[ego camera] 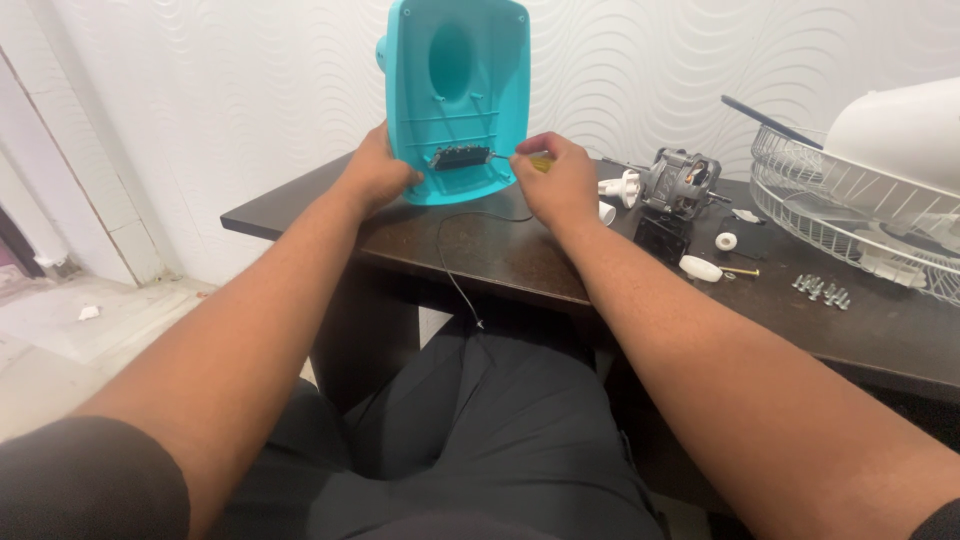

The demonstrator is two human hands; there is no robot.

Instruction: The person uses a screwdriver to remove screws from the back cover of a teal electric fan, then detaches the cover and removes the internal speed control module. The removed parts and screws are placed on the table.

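Housing: turquoise plastic housing (457, 95) stands upright on the near left part of the dark table (500, 255), open side toward the camera; inside is a round recess up top, thin ribs in the middle, a dark switch block (460, 157) low down.
Left hand: left hand (378, 175) grips the housing's lower left edge, thumb on the front lip, fingers wrapped behind; closed on it.
Right hand: right hand (558, 180) is clenched round a screwdriver (525, 160) w/ yellow handle; only a bit of handle shows betw. the fingers.
Tool tip: thin metal shaft goes left from the fist and meets the right end of the switch block; cannot tell if it sits in a screw.
Wire: black wire (455, 265) runs from the housing's base over the table edge and hangs down toward the lap.
Motor: small electric motor (680, 182) w/ shaft lies just right of the right hand, a white plastic piece (620, 188) touching its left side.
Small parts: black box-like part (660, 238) in front of the motor; white oval cap (700, 268) and white round knob (726, 241) near it; group of metal screws (820, 290) further right.
Fan guard: white wire guard (850, 215) w/ white fan body (895, 130) on it, at the table's far right, well apart from both hands.
Backgr.: white wall w/ wavy relief (200, 100); pale floor (90, 330) at left.
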